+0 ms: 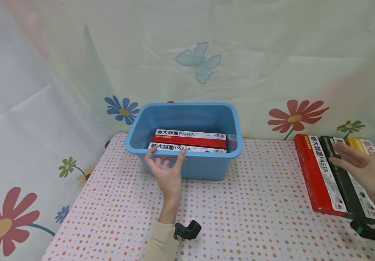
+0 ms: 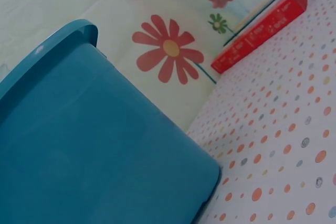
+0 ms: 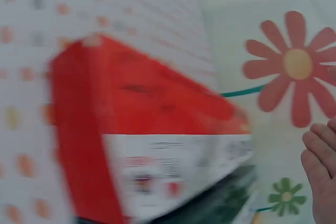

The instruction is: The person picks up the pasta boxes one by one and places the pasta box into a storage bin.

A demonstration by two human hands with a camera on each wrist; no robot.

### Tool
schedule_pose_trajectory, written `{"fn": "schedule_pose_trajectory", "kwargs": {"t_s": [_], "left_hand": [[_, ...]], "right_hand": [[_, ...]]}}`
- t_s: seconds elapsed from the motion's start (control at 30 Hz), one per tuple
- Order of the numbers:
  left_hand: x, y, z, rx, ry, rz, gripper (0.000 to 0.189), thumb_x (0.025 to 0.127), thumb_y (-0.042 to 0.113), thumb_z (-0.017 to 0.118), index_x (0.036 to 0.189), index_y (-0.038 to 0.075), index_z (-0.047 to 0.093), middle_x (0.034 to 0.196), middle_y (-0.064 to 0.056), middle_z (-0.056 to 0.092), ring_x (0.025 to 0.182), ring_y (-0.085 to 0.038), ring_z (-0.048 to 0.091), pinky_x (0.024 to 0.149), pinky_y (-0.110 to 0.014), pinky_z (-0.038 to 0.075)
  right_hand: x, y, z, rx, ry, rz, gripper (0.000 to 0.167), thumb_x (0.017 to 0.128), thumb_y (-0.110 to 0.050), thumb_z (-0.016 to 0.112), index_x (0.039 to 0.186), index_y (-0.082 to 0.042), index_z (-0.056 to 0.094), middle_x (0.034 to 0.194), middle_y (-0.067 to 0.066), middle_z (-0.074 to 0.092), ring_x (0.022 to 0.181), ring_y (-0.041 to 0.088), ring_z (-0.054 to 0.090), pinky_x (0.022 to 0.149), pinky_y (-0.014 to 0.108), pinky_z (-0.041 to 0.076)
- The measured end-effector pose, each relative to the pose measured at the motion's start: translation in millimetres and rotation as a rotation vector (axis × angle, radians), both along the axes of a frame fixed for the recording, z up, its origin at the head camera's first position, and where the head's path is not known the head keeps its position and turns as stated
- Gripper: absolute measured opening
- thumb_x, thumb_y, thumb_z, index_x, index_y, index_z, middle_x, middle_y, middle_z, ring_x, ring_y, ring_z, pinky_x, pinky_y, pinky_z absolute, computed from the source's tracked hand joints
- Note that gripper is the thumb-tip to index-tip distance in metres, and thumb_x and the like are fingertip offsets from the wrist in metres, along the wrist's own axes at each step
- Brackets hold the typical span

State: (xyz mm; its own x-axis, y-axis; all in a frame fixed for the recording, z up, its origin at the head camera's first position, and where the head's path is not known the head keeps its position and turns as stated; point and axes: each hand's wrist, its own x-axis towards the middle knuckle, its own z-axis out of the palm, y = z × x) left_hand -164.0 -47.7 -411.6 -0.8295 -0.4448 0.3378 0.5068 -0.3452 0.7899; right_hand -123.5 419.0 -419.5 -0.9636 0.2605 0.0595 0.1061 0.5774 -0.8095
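My left hand (image 1: pixel 167 172) is at the front rim of a blue plastic bin (image 1: pixel 203 165), index finger and thumb hooked over the rim and the other fingers curled against its outer wall. Inside lie a red pasta box (image 1: pixel 190 139) and, nearer the front wall, a second pasta box (image 1: pixel 171 146) showing only its white label edge. At the far right my right hand (image 1: pixel 363 166) hovers over a black pasta box (image 1: pixel 340 174), fingers extended and holding nothing. A red pasta box (image 1: pixel 314 174) lies left of it, and a yellow pasta box (image 1: pixel 357 145), partly hidden by the hand, lies right.
A pink dotted cloth (image 1: pixel 255 210) covers the table. Behind the bin rises a pale curtain (image 1: pixel 255 65) with printed flowers and a butterfly. Bare tabletop separates the bin from the row of boxes.
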Motion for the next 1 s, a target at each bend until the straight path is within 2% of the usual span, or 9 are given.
{"fn": "schedule_pose_trajectory", "kwargs": {"t_s": [0.1, 0.17, 0.23, 0.37, 0.63, 0.9, 1.0], "left_hand": [[0.9, 1.1, -0.6, 0.002, 0.000, -0.005, 0.077, 0.086, -0.004, 0.081, 0.143, 0.011, 0.032, 0.129, -0.021, 0.056, 0.095, -0.030, 0.069, 0.079, -0.044, 0.067], [0.7, 1.6, -1.4, 0.005, 0.004, -0.010, 0.077, 0.086, -0.005, 0.081, 0.143, 0.011, 0.032, 0.128, -0.021, 0.056, 0.094, -0.030, 0.069, 0.079, -0.044, 0.067], [0.1, 2.0, -1.9, 0.007, 0.006, -0.017, 0.077, 0.086, -0.004, 0.081, 0.143, 0.011, 0.032, 0.128, -0.021, 0.055, 0.094, -0.030, 0.069, 0.079, -0.044, 0.067], [-1.2, 1.8, -2.5, 0.010, 0.012, -0.023, 0.077, 0.086, -0.005, 0.081, 0.143, 0.011, 0.032, 0.130, -0.022, 0.054, 0.095, -0.030, 0.069, 0.080, -0.044, 0.067], [-1.3, -0.4, -2.2, 0.006, 0.022, -0.024, 0.076, 0.087, -0.005, 0.080, 0.143, 0.012, 0.032, 0.131, -0.028, 0.052, 0.095, -0.030, 0.070, 0.079, -0.045, 0.067], [-1.1, -0.6, -2.4, 0.003, 0.029, -0.025, 0.075, 0.087, -0.005, 0.080, 0.142, 0.011, 0.032, 0.132, -0.027, 0.052, 0.094, -0.029, 0.069, 0.079, -0.044, 0.067], [-0.8, -0.5, -2.3, 0.002, 0.033, -0.027, 0.075, 0.088, -0.005, 0.080, 0.143, 0.011, 0.032, 0.133, -0.028, 0.051, 0.095, -0.029, 0.069, 0.079, -0.043, 0.067]], "right_hand": [[11.7, -4, -22.3, -0.027, -0.049, -0.053, 0.074, 0.109, -0.034, 0.053, 0.167, -0.010, 0.012, 0.172, 0.003, 0.009, 0.160, 0.019, 0.012, 0.124, 0.041, 0.019], [18.1, -7, -34.5, -0.031, -0.088, -0.092, 0.077, 0.109, -0.036, 0.053, 0.167, -0.010, 0.010, 0.173, 0.006, 0.007, 0.159, 0.020, 0.011, 0.116, 0.024, 0.024], [23.3, -10, -42.4, -0.019, -0.119, -0.137, 0.079, 0.109, -0.038, 0.054, 0.167, -0.010, 0.009, 0.172, 0.011, 0.007, 0.159, 0.025, 0.010, 0.107, 0.012, 0.026], [29.4, -17, -48.1, -0.002, -0.156, -0.199, 0.081, 0.107, -0.042, 0.055, 0.167, -0.014, 0.008, 0.171, 0.015, 0.008, 0.159, 0.029, 0.009, 0.107, 0.010, 0.024], [32.6, -30, -50.1, -0.029, -0.151, -0.187, 0.081, 0.109, -0.031, 0.056, 0.167, -0.010, 0.004, 0.171, 0.021, 0.004, 0.159, 0.031, 0.005, 0.111, 0.011, 0.019], [30.3, -31, -49.2, -0.092, -0.201, -0.257, 0.082, 0.107, -0.031, 0.059, 0.166, -0.010, 0.005, 0.171, 0.019, 0.006, 0.158, 0.032, 0.007, 0.113, 0.021, 0.024], [32.8, -35, -48.2, -0.065, -0.236, -0.269, 0.086, 0.106, -0.034, 0.061, 0.167, -0.012, 0.005, 0.171, 0.019, 0.006, 0.158, 0.035, 0.008, 0.114, 0.028, 0.026]]}}
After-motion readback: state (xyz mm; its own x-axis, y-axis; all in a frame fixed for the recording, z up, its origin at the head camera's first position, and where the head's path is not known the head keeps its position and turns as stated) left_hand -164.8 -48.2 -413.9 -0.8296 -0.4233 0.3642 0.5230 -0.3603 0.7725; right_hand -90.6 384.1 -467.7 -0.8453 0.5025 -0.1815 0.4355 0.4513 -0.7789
